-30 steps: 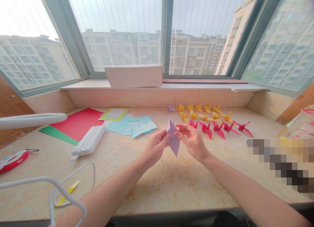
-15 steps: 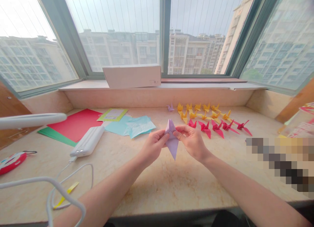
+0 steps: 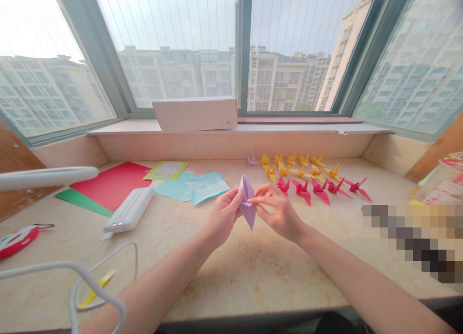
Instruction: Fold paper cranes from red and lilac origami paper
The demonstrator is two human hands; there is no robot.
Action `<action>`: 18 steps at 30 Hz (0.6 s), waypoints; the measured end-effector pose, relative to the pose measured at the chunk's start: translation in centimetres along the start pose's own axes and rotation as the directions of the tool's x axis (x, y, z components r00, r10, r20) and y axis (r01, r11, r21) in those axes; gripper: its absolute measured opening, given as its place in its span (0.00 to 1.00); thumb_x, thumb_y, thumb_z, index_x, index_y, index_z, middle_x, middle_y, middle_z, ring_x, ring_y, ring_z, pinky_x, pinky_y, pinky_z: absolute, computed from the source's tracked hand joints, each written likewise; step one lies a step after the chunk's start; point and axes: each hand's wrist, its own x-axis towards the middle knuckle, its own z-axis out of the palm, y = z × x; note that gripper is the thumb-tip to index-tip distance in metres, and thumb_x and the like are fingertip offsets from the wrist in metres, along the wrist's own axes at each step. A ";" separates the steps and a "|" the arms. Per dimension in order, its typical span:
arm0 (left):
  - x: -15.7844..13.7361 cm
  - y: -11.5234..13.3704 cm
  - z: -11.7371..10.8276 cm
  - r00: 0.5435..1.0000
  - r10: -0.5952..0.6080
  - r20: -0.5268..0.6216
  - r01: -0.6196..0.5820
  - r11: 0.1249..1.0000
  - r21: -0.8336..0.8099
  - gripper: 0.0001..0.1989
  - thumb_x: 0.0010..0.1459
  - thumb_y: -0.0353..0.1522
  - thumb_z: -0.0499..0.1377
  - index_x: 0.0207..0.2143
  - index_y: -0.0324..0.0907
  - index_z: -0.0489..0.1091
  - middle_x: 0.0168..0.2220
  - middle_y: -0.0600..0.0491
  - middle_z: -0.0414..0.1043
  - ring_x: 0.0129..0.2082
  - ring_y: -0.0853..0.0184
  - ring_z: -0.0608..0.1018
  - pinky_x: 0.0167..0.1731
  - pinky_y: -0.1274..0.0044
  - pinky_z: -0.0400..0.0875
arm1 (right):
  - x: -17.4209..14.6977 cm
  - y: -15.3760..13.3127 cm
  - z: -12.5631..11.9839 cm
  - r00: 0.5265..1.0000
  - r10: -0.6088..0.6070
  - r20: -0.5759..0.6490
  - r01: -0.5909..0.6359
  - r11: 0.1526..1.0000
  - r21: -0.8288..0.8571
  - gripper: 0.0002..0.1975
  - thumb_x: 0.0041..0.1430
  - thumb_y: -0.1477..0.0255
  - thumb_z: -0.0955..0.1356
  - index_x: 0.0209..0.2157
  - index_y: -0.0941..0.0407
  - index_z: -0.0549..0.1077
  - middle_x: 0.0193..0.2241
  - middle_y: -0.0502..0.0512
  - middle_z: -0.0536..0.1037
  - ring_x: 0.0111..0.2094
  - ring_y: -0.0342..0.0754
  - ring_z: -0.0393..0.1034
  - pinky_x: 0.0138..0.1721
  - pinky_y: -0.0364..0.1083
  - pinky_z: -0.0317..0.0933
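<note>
A piece of folded light purple origami paper point(image 3: 247, 212) is held up above the countertop, long and diamond-shaped, with a point at the top and another at the bottom. My left hand point(image 3: 224, 213) pinches its left edge, thumb in front and the other fingers behind. On the right side, my right hand point(image 3: 278, 209) is closed at the paper, its fingertips on the fold across the middle. Just beyond my right hand lie several red paper cranes point(image 3: 320, 188). Behind those stand several yellow paper cranes point(image 3: 291, 159) and one small purple crane point(image 3: 251, 159).
To the left are light blue sheets point(image 3: 208, 187), a red sheet point(image 3: 108, 182), a green sheet point(image 3: 81, 201) and a white power bank point(image 3: 129, 209). A white cable point(image 3: 104, 295) loops at front left. A white box point(image 3: 195, 114) stands on the sill. At right is a clear container point(image 3: 443, 182).
The purple paper has shifted slightly left, and its upper part now shows an opened flap. My right fingers have moved from the paper's upper edge to its middle fold.
</note>
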 end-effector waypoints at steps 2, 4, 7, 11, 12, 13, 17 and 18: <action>0.0 0.0 0.0 1.000 0.003 -0.022 -0.004 1.000 -0.021 0.18 0.56 0.42 0.65 0.41 0.37 0.75 0.36 0.48 0.77 0.32 0.69 0.76 0.36 0.78 0.69 | 0.0 -0.1 0.0 0.999 -0.007 0.048 0.008 1.000 -0.029 0.08 0.61 0.74 0.68 0.37 0.50 0.81 0.40 0.55 0.74 0.42 0.51 0.69 0.45 0.54 0.63; -0.1 0.1 0.0 1.000 -0.011 -0.012 0.011 1.000 -0.025 0.18 0.56 0.41 0.65 0.42 0.37 0.75 0.37 0.48 0.77 0.32 0.69 0.76 0.36 0.77 0.69 | 0.0 -0.1 0.0 0.998 0.001 0.070 0.003 0.999 -0.052 0.07 0.62 0.72 0.69 0.33 0.51 0.81 0.38 0.55 0.76 0.42 0.52 0.69 0.46 0.55 0.62; -0.2 0.1 0.1 0.999 -0.034 0.038 0.034 0.999 0.011 0.19 0.54 0.39 0.67 0.46 0.38 0.73 0.38 0.47 0.77 0.35 0.67 0.77 0.37 0.77 0.69 | 0.0 0.1 0.1 0.998 0.003 0.068 0.003 0.996 -0.085 0.05 0.61 0.70 0.70 0.33 0.52 0.80 0.37 0.55 0.76 0.41 0.53 0.69 0.45 0.55 0.63; -0.1 -0.2 0.0 0.999 -0.037 0.035 0.033 0.994 0.105 0.23 0.50 0.36 0.69 0.48 0.39 0.73 0.37 0.48 0.78 0.36 0.66 0.78 0.36 0.77 0.68 | 0.0 0.4 0.3 0.997 0.003 0.078 0.004 0.996 -0.090 0.07 0.60 0.71 0.71 0.41 0.51 0.78 0.41 0.56 0.74 0.44 0.53 0.69 0.47 0.54 0.64; -0.1 -0.2 -0.1 0.999 -0.038 0.028 0.034 0.993 0.116 0.23 0.50 0.36 0.69 0.48 0.39 0.73 0.37 0.49 0.78 0.36 0.65 0.78 0.36 0.77 0.67 | 0.0 0.4 0.3 0.997 0.006 0.072 0.000 0.997 -0.081 0.09 0.60 0.71 0.71 0.43 0.51 0.78 0.42 0.56 0.73 0.46 0.53 0.69 0.48 0.54 0.64; -0.1 -0.3 -0.1 0.999 -0.037 0.027 0.034 0.993 0.117 0.22 0.51 0.36 0.69 0.48 0.40 0.73 0.37 0.48 0.78 0.36 0.65 0.78 0.37 0.77 0.68 | 0.0 0.4 0.3 0.998 0.009 0.063 -0.004 0.998 -0.070 0.10 0.60 0.71 0.71 0.45 0.51 0.77 0.42 0.57 0.73 0.46 0.53 0.69 0.49 0.54 0.65; -0.1 -0.2 -0.2 0.998 -0.032 0.061 0.029 0.998 0.055 0.18 0.55 0.36 0.65 0.48 0.39 0.73 0.40 0.47 0.78 0.39 0.64 0.78 0.40 0.76 0.69 | 0.0 0.4 0.2 0.998 0.047 0.038 -0.045 0.998 -0.047 0.13 0.60 0.70 0.70 0.47 0.52 0.76 0.43 0.57 0.71 0.47 0.53 0.69 0.51 0.53 0.65; -0.1 -0.2 -0.1 0.998 -0.031 0.058 0.029 0.999 0.028 0.17 0.57 0.36 0.63 0.47 0.38 0.74 0.40 0.47 0.78 0.39 0.64 0.78 0.41 0.76 0.69 | 0.0 0.4 0.1 0.998 0.058 0.030 -0.056 0.997 -0.049 0.12 0.60 0.70 0.70 0.47 0.52 0.76 0.43 0.57 0.71 0.47 0.53 0.69 0.51 0.53 0.65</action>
